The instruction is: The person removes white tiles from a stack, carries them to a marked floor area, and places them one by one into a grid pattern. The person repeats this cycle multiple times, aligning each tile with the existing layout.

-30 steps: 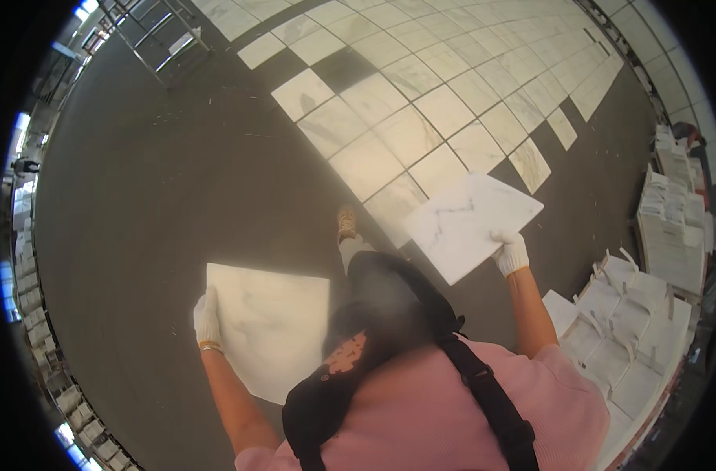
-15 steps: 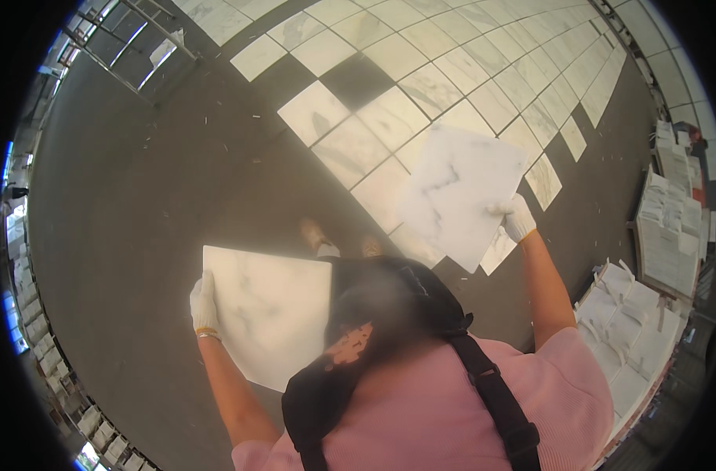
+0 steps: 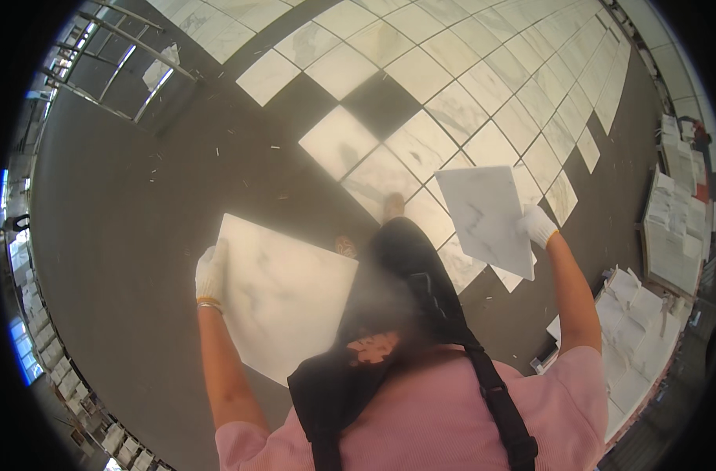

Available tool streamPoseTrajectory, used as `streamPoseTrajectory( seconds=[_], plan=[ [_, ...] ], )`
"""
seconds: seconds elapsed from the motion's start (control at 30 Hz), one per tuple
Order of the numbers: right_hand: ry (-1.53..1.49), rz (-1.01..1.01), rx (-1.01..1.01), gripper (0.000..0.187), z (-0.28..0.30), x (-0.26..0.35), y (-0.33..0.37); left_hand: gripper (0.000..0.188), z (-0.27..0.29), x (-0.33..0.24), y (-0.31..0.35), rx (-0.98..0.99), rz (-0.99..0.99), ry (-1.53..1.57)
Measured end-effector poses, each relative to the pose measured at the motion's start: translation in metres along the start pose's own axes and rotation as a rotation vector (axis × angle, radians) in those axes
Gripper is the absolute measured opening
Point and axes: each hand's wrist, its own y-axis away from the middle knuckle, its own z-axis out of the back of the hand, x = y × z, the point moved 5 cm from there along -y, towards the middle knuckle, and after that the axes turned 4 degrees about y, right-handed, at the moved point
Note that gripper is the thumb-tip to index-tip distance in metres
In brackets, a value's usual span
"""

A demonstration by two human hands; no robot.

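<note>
In a white glove, my left hand [image 3: 211,276] grips the left edge of a pale square marble tile [image 3: 283,290], its thumb on the face and its fingers hidden behind. That tile hangs tilted beside my left leg. My right hand [image 3: 539,226], gloved too, pinches the right edge of a second marble tile [image 3: 483,212], white with grey veins. This one is raised on the right and turned partly edge-on, in front of the laid tiles [image 3: 405,145] on the floor.
The laid tiles form a grid with a dark gap [image 3: 381,104] in it. A metal frame [image 3: 110,59] stands at far left on the grey floor [image 3: 130,259]. Stacks of tiles [image 3: 625,330] stand on the right. A long row of white stacks [image 3: 51,341] lines the left rim.
I have stepped forward, one foot now over the laid tiles. The right-hand tile has turned more edge-on and dropped lower; the left-hand tile has swung slightly up and right.
</note>
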Motion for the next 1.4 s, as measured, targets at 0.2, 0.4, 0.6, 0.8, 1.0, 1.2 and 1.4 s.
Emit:
streamPoseTrajectory(
  seconds=[0.2,0.4,0.6,0.8,1.0,1.2,1.4],
  plan=[
    [0.351,0.133,0.101,0.038,0.014,0.035,-0.076,0.061,-0.008,-0.045,-0.047,-0.009,0.051,0.032],
    [0.76,0.22,0.342,0.045,0.024,0.089,-0.14,0.062,-0.021,-0.067,-0.072,-0.026,0.111,0.1],
    [1.024,0.279,0.429,0.032,0.047,0.165,-0.197,0.055,-0.031,-0.055,-0.117,-0.007,0.205,0.178],
    [1.155,0.33,0.43,0.029,0.053,0.226,-0.237,0.057,-0.011,-0.052,-0.191,-0.006,0.2,0.086],
    [1.169,0.384,0.418,0.029,0.051,0.274,-0.285,0.058,-0.007,-0.038,-0.214,0.043,0.321,0.125],
    [1.105,0.441,0.4,0.029,0.033,0.291,-0.364,0.058,-0.027,-0.006,-0.214,0.026,0.378,0.096],
    [0.922,0.651,0.321,0.025,0.007,0.297,-0.471,0.058,-0.098,0.006,-0.167,-0.005,0.533,0.064]
  ],
)
